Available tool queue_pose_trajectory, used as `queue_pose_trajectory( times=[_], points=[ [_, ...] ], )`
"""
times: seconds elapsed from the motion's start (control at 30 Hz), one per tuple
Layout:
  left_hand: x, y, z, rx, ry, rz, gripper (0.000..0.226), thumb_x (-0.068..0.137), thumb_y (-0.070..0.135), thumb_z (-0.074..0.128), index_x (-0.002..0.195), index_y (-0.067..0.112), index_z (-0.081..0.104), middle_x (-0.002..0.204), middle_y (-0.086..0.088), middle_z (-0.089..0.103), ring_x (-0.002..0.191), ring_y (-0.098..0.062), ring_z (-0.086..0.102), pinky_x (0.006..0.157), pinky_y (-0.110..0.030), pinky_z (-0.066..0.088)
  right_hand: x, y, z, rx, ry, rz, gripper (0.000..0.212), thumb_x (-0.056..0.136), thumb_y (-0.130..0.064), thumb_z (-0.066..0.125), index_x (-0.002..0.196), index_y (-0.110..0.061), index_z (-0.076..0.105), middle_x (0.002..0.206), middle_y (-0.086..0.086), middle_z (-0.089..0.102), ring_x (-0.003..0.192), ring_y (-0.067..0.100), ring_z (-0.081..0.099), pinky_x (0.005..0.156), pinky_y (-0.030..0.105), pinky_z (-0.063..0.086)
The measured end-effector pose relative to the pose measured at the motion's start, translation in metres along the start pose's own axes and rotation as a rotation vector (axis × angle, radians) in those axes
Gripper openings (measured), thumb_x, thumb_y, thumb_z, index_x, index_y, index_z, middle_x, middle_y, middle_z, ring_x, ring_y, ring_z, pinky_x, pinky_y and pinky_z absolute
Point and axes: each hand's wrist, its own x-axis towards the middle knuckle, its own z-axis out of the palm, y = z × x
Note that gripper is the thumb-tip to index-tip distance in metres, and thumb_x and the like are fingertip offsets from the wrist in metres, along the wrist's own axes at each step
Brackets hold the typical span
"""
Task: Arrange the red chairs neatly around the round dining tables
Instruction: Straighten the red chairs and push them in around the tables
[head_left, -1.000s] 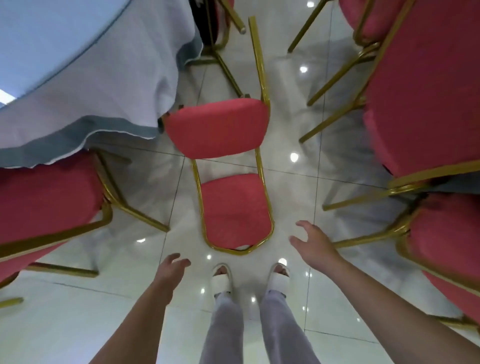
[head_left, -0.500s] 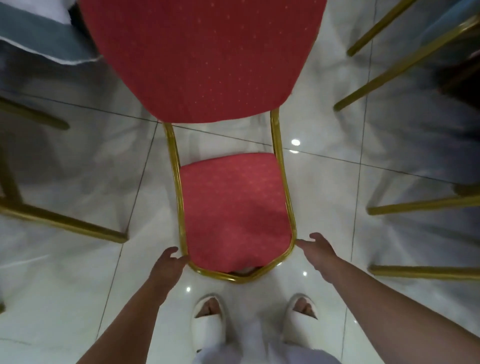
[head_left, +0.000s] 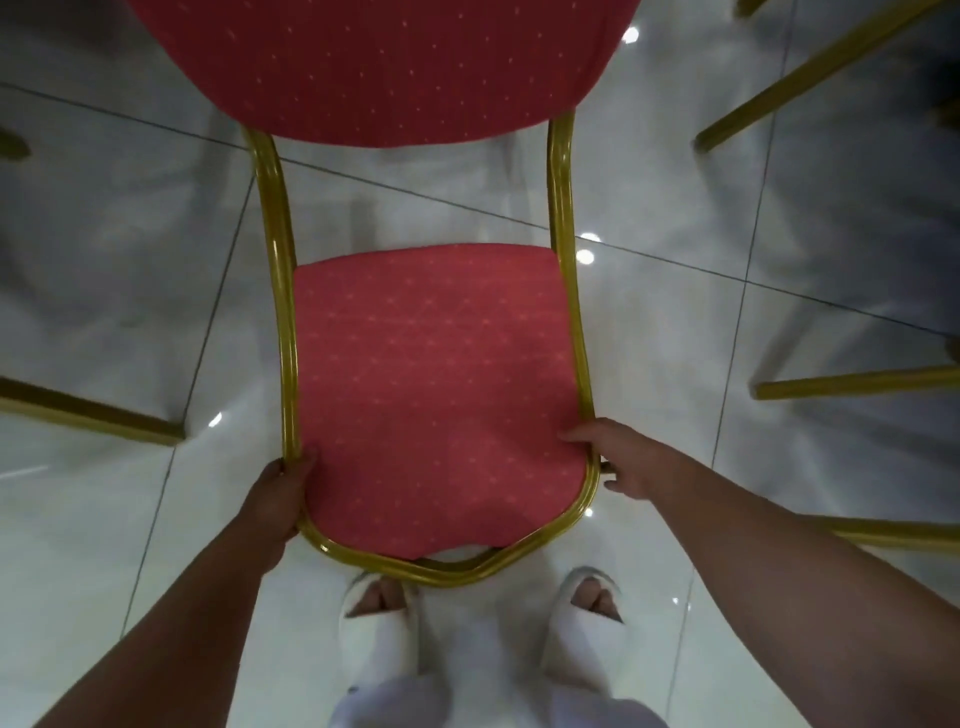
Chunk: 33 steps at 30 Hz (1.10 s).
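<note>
Head view, looking straight down. Red chair (head_left: 431, 384) dead centre on glossy tile floor (head_left: 130, 291), seat at top of frame, padded backrest below it, nearest the feet. Left hand (head_left: 278, 499) clamped on gold frame (head_left: 283, 312) at backrest's lower-left corner. Right hand (head_left: 631, 457) on opposite corner, thumb over the pad, fingers curled behind the tube. Backrest spans between both grips. White slippers (head_left: 382, 618) just below frame's curved end. Gold legs of other chairs (head_left: 852, 387) well apart at both sides.

Probably a banquet hall: red padded chair (head_left: 431, 384) with gold frame, glossy tiled floor (head_left: 675, 338), neighbouring chairs' gold legs (head_left: 852, 387).
</note>
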Motion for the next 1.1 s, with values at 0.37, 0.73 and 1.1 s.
queue_pose_trajectory(
  times=[0.37, 0.73, 1.1],
  points=[
    [-0.350, 0.056, -0.078, 0.266, 0.041, -0.039, 0.040, 0.097, 0.047, 0.055, 0.117, 0.013, 0.059, 0.101, -0.008, 0.066, 0.088, -0.028, 0.064, 0.073, -0.040, 0.056, -0.344, 0.025, -0.054, -0.124, 0.084, 0.007, 0.033, 0.083, -0.036, 0.078, 0.105, -0.017, 0.062, 0.099, 0.001, 0.072, 0.085, 0.021, 0.069, 0.060, 0.028, 0.051],
    [-0.590, 0.106, -0.058, 0.160, 0.113, 0.054, 0.045, 0.100, 0.050, 0.047, 0.097, 0.007, 0.059, 0.077, -0.008, 0.062, 0.064, -0.021, 0.061, 0.052, -0.031, 0.053, -0.581, 0.017, -0.144, 0.200, 0.135, -0.212, 0.015, 0.089, -0.023, 0.069, 0.094, -0.014, 0.058, 0.076, 0.007, 0.060, 0.066, 0.021, 0.058, 0.057, 0.032, 0.054],
    [-0.686, 0.101, -0.018, -0.300, -0.060, 0.158, 0.033, 0.102, 0.034, 0.041, 0.089, 0.009, 0.057, 0.071, -0.009, 0.058, 0.053, -0.017, 0.046, 0.061, -0.044, 0.059, -0.717, 0.010, -0.147, 0.668, -0.241, -0.704, 0.032, 0.086, -0.018, 0.066, 0.115, -0.023, 0.053, 0.107, 0.006, 0.060, 0.094, 0.030, 0.066, 0.070, 0.047, 0.060]
  ],
)
